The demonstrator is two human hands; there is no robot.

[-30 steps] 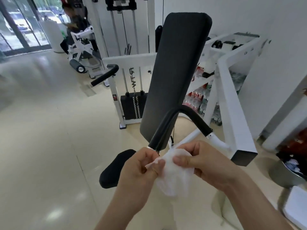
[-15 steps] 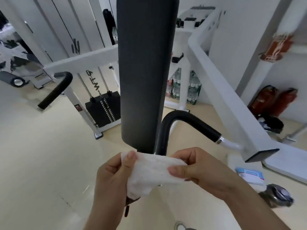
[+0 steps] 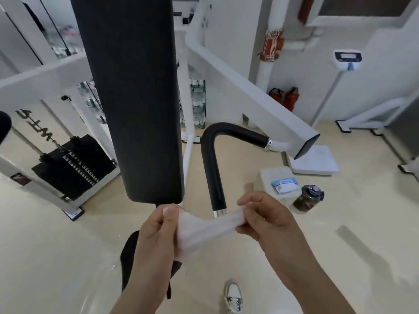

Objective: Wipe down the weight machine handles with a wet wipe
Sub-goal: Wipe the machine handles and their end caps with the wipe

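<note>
Wipe [image 3: 204, 232], thin white cloth, is stretched between both hands in front of the chrome lower end of the bent black foam-covered handle [image 3: 214, 168]. The left hand [image 3: 154, 241] pinches its bunched left end; the right hand [image 3: 267, 220] pinches the other. A tall black back pad [image 3: 136, 98] stands left of the handle. Farther right, a blue-and-white wipes packet [image 3: 284, 184] lies beside a dark round bottle [image 3: 308, 197].

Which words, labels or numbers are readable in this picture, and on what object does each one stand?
Nothing reads with certainty.
White machine frame: black letters, sideways, blurred.
Wipe pack: blue label, blurred.
Weight stack: marks too small.
Pipe: red sign, blurred.
</note>
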